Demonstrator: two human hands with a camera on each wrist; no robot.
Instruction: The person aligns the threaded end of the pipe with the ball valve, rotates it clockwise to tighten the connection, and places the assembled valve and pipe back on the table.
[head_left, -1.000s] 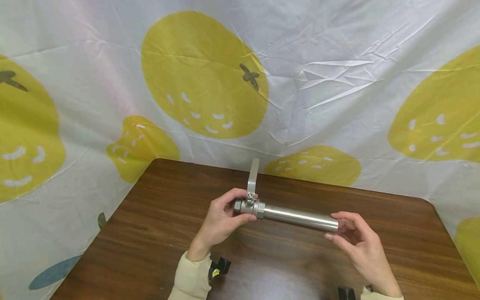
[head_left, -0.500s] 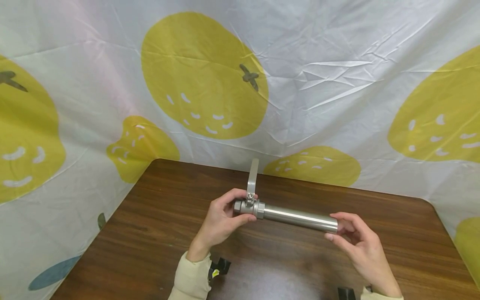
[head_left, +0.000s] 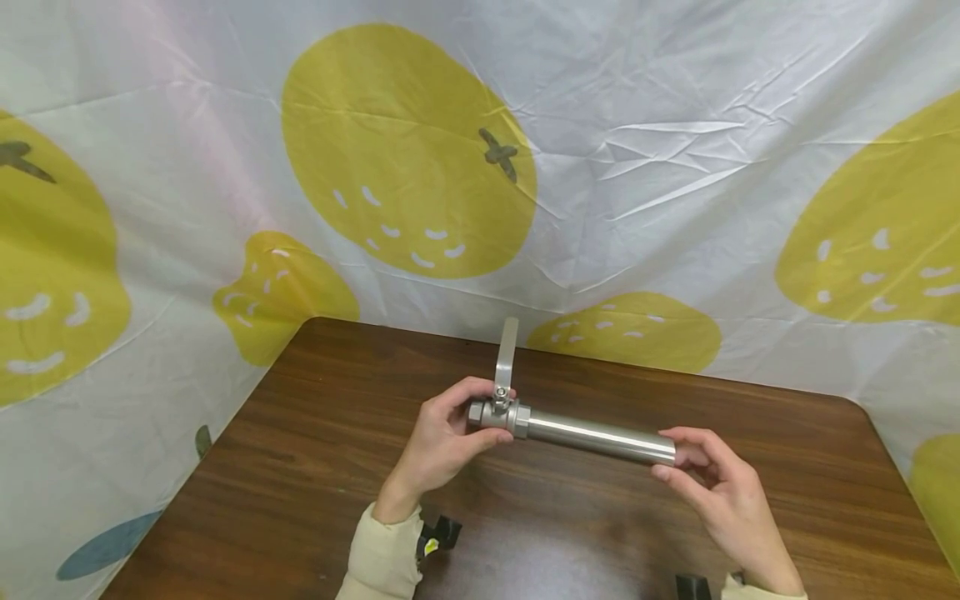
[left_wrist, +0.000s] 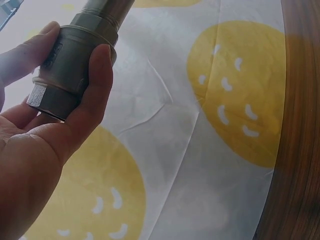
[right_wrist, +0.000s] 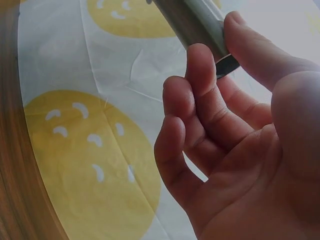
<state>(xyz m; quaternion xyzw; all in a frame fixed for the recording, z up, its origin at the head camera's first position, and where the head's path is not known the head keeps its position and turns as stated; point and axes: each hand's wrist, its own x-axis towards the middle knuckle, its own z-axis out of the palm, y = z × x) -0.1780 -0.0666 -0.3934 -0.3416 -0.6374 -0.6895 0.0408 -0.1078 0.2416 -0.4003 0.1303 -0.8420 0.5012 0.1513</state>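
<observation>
In the head view a steel ball valve (head_left: 492, 416) is joined to a smooth steel pipe (head_left: 600, 437), held over the table with the pipe slanting down to the right. My left hand (head_left: 441, 443) grips the valve body, thumb in front and fingers behind. Its flat lever handle (head_left: 506, 350) points away from me, across the line of the pipe. At the pipe's far right end my right hand (head_left: 723, 487) pinches the rim between thumb and index finger. The left wrist view shows the valve's hexagonal end (left_wrist: 47, 100); the right wrist view shows the pipe's dark open end (right_wrist: 227, 66).
Below lies a dark brown wooden table (head_left: 315, 433) with rounded back corners. A white cloth (head_left: 637, 183) printed with yellow fruit hangs behind it and at both sides. Black wrist mounts (head_left: 448, 532) sit by the cream sleeves (head_left: 386, 550).
The right thumb and index finger have shifted very slightly at the pipe's end. The left hand, valve and lever look the same.
</observation>
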